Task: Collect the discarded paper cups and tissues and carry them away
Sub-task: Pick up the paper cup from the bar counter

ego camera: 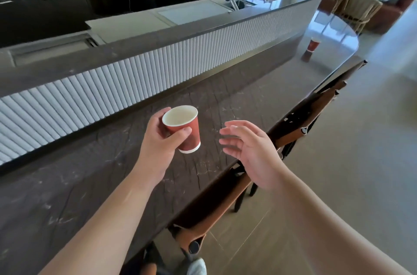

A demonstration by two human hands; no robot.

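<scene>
Over the near stretch of the dark stone counter (67, 189), the person's left hand (158, 139) grips a red paper cup (186, 132), thumb across the front of it and fingers curled round the far side. That cup is lifted clear of the counter and tilted, its mouth turned up and to the left so the pale inside shows; whether anything is left in it I cannot tell. Its white bottom rim points down and to the right.

Just to the right of the cup, not touching it, the right hand (250, 148) hangs above the counter's edge with its fingers spread loosely and reaching toward the cup, holding nothing.

Far off to the right, where the counter curves round and turns glossy, a second red cup (314, 44) stands upright by itself, well apart from both hands, its reflection lying on the shiny surface below it.

Along the far side of the counter runs a white ribbed panel (135, 80), and behind that a lower work surface with a sink and taps (234, 0). Brown leather-backed chairs (228, 198) stand pushed in against the near right edge of the counter, over a pale tiled floor (361, 139).
</scene>
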